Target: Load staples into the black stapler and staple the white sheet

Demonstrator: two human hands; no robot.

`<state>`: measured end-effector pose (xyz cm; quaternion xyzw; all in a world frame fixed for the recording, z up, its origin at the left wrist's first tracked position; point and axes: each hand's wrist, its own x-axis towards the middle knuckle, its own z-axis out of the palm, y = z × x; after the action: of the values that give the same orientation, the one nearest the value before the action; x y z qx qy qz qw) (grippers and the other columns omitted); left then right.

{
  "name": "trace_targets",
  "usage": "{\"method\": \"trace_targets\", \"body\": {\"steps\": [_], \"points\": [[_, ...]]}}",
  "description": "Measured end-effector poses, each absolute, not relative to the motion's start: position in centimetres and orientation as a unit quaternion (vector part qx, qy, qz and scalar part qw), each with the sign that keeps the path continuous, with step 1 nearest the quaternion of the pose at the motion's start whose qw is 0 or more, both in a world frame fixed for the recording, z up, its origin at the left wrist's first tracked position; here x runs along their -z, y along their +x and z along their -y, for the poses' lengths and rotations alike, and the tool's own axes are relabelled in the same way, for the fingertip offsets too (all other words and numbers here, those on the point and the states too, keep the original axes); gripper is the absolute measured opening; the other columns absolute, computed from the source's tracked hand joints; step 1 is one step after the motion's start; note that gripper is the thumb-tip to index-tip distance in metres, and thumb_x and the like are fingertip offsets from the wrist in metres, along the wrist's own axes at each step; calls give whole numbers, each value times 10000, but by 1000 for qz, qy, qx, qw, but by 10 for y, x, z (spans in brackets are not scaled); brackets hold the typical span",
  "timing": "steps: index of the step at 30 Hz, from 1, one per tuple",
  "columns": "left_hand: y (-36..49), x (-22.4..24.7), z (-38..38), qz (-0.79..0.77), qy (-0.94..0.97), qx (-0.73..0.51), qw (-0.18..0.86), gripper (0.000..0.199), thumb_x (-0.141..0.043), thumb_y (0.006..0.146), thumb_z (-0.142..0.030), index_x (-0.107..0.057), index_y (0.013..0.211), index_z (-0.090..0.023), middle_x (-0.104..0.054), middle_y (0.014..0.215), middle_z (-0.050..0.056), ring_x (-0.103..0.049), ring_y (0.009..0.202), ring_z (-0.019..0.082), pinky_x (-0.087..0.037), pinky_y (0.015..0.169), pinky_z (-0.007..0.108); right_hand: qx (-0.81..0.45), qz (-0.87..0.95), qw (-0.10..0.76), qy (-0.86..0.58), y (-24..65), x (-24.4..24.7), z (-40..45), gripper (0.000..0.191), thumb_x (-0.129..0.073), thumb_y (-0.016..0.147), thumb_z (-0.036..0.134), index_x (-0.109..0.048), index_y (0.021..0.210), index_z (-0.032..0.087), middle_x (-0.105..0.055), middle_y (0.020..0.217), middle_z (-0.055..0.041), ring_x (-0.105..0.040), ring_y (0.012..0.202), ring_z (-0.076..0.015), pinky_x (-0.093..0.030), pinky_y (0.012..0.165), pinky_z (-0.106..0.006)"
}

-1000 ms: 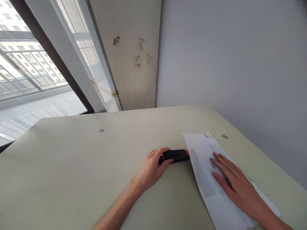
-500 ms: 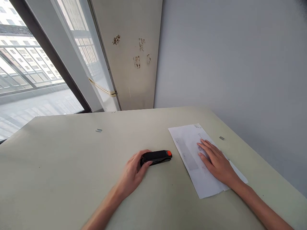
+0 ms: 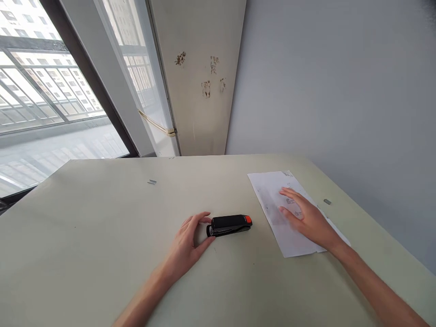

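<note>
stapler (image 3: 230, 225) lies on table (image 3: 102, 254), left of papers (image 3: 272, 218), gap between. left hand (image 3: 185, 240): fingers curved apart round stapler's left end, not clamped; contact unclear. right hand (image 3: 308, 222): fingers spread over papers; cannot tell if touching.
risk 1: loose left fingers could let stapler skid or twist if nudged.
risk 2: paper edges look uneven; light pressure could let sheets slide.

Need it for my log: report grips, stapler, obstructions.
Left grip open around end of stapler. Right grip open over papers. Stapler flat on table. Nothing visibly blocking.
</note>
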<state>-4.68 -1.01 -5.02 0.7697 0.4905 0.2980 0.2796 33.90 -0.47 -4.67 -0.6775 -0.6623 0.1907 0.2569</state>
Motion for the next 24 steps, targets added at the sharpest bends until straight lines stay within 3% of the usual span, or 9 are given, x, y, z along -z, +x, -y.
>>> {"method": "trace_targets", "body": {"steps": [3, 7, 15, 20, 24], "points": [[-50, 48, 10, -498, 760, -303, 286, 445, -672, 965, -355, -525, 1384, -320, -762, 1236, 26, -697, 1189, 264, -529, 1056, 451, -360, 670, 271, -590, 293, 14, 16, 466, -534, 1050, 608, -568, 1470, 408, -545, 1623, -16, -458, 1530, -325, -594, 1034, -447], [-48, 47, 11, -499, 755, -307, 295, 437, -679, 959, -350, -535, 1372, -330, -777, 1213, 12, -699, 1202, 264, -527, 1056, 448, -464, 648, 298, -525, 246, 9, 13, 443, -483, 1074, 613, -663, 1348, 316, -690, 1449, -62, -654, 1321, -283, -517, 1135, -471], [-47, 52, 12, -499, 748, -321, 297, 409, -707, 949, -324, -570, 1335, -345, -780, 1178, -12, -708, 1169, 245, -534, 1052, 437, -492, 611, 382, -488, 226, 53, 7, 403, -346, 1131, 517, -606, 1328, 280, -718, 1351, -77, -655, 1291, -235, -480, 1160, -437], [-47, 52, 15, -497, 750, -321, 296, 435, -693, 928, -261, -571, 1340, -326, -770, 1213, 16, -696, 1208, 255, -543, 1068, 456, -475, 627, 363, -500, 228, 54, 11, 386, -342, 1133, 505, -616, 1308, 296, -723, 1339, -63, -653, 1282, -237, -493, 1151, -416], [-48, 45, 16, -494, 706, -366, 350, 449, -629, 906, -193, -581, 1345, -281, -711, 1355, 82, -633, 1323, 281, -488, 1153, 500, -448, 647, 350, -509, 228, 55, 11, 401, -327, 1131, 502, -637, 1289, 303, -736, 1313, -57, -693, 1208, -243, -541, 1093, -406]]}}
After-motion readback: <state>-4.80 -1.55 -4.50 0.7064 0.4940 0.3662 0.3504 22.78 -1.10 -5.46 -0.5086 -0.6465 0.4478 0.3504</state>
